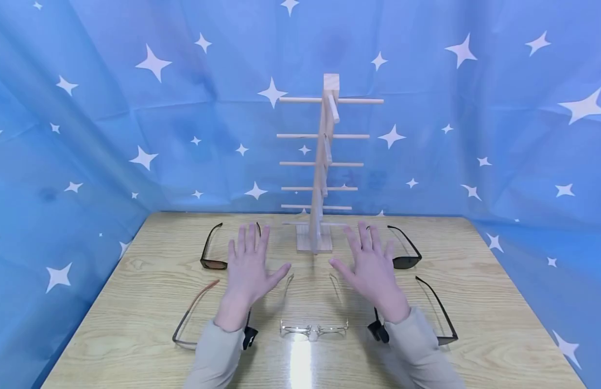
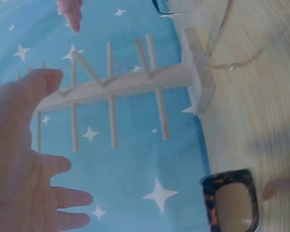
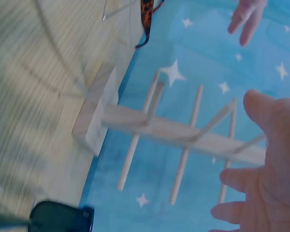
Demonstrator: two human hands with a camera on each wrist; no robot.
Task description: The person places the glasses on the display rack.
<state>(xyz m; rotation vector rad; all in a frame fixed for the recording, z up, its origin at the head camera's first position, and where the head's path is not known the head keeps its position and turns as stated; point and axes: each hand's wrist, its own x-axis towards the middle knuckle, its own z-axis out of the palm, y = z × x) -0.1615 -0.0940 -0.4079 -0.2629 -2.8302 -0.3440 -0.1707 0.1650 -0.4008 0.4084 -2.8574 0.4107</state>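
Note:
My left hand (image 1: 248, 270) hovers palm down over the left half of the table, fingers spread and holding nothing. It partly covers sunglasses with tortoiseshell frames (image 2: 227, 178) and brownish lenses (image 1: 215, 265). On the right, my other hand (image 1: 375, 273) is likewise spread and empty, overlapping black sunglasses (image 1: 406, 262) in the head view. Between and beyond both hands rises a wooden rack (image 1: 324, 140) with several crosswise dowels, all bare. Thin clear-framed glasses (image 1: 295, 329) lie unfolded at the front centre.
Near my left forearm lie glasses with brown-tipped temples (image 1: 190, 308), partly hidden by the sleeve. Another dark pair (image 1: 447, 340) rests beside my right sleeve (image 1: 414, 346). A blue star-patterned curtain (image 1: 222, 124) hangs around the wood-grain table (image 1: 120, 324).

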